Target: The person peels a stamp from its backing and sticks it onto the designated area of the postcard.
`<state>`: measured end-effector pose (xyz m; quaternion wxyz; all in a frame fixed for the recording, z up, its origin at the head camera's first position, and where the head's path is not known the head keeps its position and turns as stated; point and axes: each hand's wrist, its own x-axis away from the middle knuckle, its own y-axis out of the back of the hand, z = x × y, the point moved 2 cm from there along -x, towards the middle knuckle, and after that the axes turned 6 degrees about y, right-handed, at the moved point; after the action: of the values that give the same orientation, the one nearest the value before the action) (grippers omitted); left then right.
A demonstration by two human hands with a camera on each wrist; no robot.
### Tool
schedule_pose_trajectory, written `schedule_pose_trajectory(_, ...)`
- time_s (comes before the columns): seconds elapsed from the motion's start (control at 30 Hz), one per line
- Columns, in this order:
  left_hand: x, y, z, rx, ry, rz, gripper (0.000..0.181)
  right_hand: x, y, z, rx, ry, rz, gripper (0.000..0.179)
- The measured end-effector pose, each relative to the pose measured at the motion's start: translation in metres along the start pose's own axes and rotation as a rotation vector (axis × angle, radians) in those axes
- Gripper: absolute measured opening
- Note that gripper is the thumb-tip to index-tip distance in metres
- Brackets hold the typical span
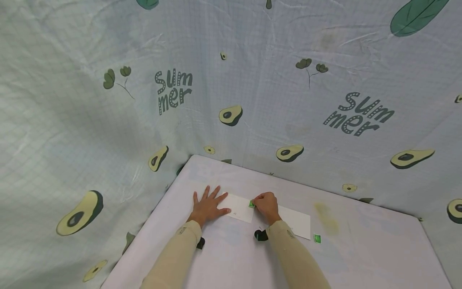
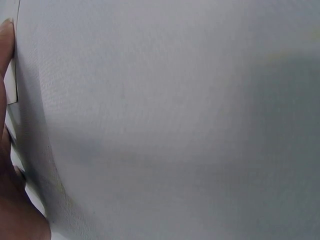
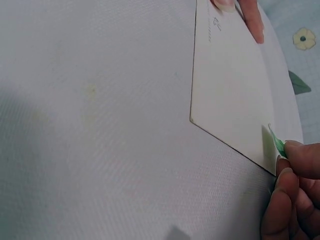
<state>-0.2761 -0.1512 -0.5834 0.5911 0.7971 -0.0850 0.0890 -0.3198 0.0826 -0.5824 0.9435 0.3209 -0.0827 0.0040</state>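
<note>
A white card [image 1: 239,208], printed side up, lies on the table. My left hand [image 1: 207,208] rests with spread fingers over its left end. In the left wrist view only part of that hand [image 2: 17,205] and a card edge [image 2: 11,85] show. My right hand [image 1: 268,207] pinches a small green stamp [image 1: 251,203] by its edge at the card's upper right corner. The right wrist view shows the stamp [image 3: 278,145] bent and tilted above the card [image 3: 230,85], between thumb and finger; whether its lower edge touches the card, I cannot tell.
A second white card [image 1: 299,222] lies right of the right hand, partly behind the forearm. Beside it is another green stamp [image 1: 317,239]. The white table [image 1: 368,249] meets an avocado-print cloth [image 1: 260,88] at the back and left. Black wrist devices [image 1: 260,235] sit by the sleeves.
</note>
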Motion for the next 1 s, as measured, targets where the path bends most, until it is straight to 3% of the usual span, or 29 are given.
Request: schedule_pose_trajectory(1.0, 0.0, -0.0004, 0.0015, -0.022, -0.001, 0.002, 0.075, -0.0051, -0.0089, 0.0035, 0.133, -0.037, -0.04, 0.014)
